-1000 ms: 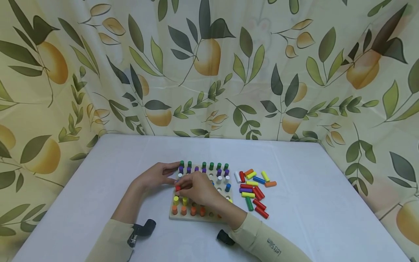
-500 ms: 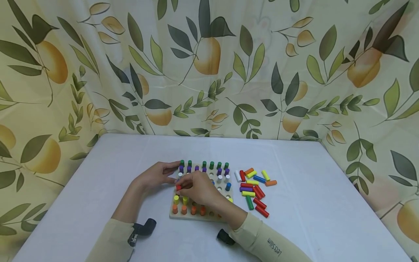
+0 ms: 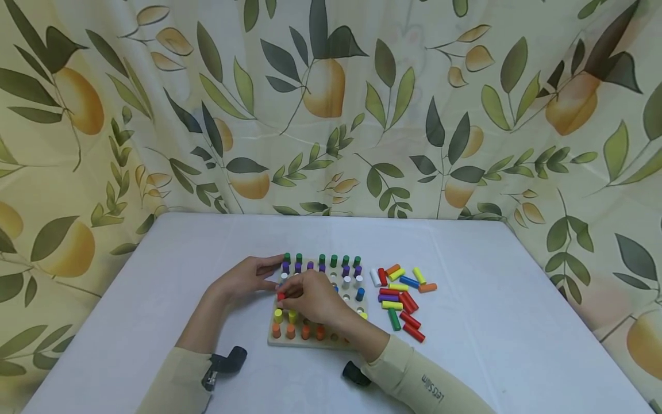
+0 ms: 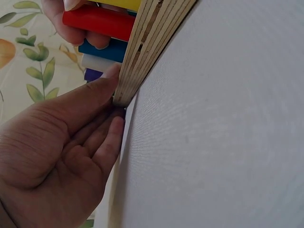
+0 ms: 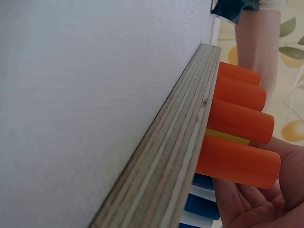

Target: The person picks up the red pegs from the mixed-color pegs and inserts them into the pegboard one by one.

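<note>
My right hand (image 3: 312,296) pinches a red peg (image 3: 281,297) at the left side of a wooden pegboard (image 3: 310,344). In the left wrist view the red peg (image 4: 97,23) meets the board, with a blue peg (image 4: 104,49) beside it. My left hand (image 3: 240,280) touches the board's far left corner and left edge with extended fingers and thumb. Seen from the left wrist, its thumb is against the layered board edge (image 4: 137,52). Rows of green, purple, white, blue, yellow and orange pegs stand upright; my right hand hides the board's middle.
Loose pegs in several colours lie right of the board, including a green peg (image 3: 395,321) and a red peg (image 3: 414,334). Orange pegs (image 5: 240,161) line the board's near side. A white cloth (image 3: 465,322) covers the table; a patterned curtain (image 3: 331,161) hangs behind.
The head view has shifted slightly. Both hands stay in place, the right one still pinching the red peg at the board's left side.
</note>
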Action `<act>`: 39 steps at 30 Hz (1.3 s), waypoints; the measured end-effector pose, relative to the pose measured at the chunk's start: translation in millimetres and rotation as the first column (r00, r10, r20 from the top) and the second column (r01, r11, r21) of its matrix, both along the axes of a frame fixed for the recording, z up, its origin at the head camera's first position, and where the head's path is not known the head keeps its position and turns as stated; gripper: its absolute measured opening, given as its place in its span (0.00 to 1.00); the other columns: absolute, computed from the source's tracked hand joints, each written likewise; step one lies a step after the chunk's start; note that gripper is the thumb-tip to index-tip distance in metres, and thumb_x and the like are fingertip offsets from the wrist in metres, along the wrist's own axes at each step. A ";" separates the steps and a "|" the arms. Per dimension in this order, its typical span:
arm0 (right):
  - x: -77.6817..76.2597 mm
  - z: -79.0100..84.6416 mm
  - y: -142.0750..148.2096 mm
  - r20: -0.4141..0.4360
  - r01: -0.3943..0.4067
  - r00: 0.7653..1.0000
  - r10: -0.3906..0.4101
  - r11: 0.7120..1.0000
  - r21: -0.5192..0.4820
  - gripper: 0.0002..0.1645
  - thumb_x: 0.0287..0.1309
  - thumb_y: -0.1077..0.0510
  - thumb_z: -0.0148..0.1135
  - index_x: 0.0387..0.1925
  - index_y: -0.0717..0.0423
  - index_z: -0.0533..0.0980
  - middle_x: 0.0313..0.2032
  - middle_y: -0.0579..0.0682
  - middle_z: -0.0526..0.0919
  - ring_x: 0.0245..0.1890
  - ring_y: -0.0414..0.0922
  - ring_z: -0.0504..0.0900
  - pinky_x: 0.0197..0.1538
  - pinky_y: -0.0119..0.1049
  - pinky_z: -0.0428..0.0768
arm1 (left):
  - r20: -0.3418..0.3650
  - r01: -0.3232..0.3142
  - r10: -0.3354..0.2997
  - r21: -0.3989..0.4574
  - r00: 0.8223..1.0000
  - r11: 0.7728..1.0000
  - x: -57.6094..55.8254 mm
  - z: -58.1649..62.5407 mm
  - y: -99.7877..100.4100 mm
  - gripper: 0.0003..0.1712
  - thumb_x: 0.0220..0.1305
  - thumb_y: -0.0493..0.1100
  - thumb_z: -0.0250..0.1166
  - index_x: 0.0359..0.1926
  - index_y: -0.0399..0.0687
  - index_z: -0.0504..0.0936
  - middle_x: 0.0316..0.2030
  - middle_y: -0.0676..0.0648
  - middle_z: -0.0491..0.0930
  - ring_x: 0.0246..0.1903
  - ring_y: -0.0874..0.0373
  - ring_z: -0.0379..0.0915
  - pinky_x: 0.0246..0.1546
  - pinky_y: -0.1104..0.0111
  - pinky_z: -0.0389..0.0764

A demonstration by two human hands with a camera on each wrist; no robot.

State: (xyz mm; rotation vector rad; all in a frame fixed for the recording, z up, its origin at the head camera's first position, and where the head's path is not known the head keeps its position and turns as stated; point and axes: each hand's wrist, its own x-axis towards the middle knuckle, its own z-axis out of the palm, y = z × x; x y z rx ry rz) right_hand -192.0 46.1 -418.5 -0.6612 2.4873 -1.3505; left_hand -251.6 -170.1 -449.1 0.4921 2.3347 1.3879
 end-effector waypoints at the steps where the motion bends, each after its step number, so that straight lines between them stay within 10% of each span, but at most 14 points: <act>1: 0.0 0.0 0.2 0.002 -0.002 1.000 0.002 1.000 -0.001 0.08 0.60 0.64 0.75 0.42 0.58 0.88 0.34 0.41 0.89 0.36 0.36 0.86 0.42 0.29 0.85 | -0.003 0.000 0.000 -0.006 1.000 1.000 -0.2 -0.1 -0.1 0.40 0.64 0.32 0.72 0.75 0.38 0.67 0.74 0.39 0.64 0.72 0.46 0.63 0.69 0.57 0.68; 39: 4.2 0.8 2.0 0.007 -0.011 1.000 0.011 1.000 -0.029 0.08 0.60 0.65 0.74 0.42 0.60 0.88 0.35 0.44 0.90 0.36 0.35 0.86 0.42 0.28 0.84 | -0.023 0.001 -0.001 -0.002 1.000 1.000 0.9 -2.2 0.9 0.40 0.64 0.33 0.73 0.75 0.38 0.69 0.73 0.38 0.66 0.71 0.45 0.64 0.70 0.53 0.67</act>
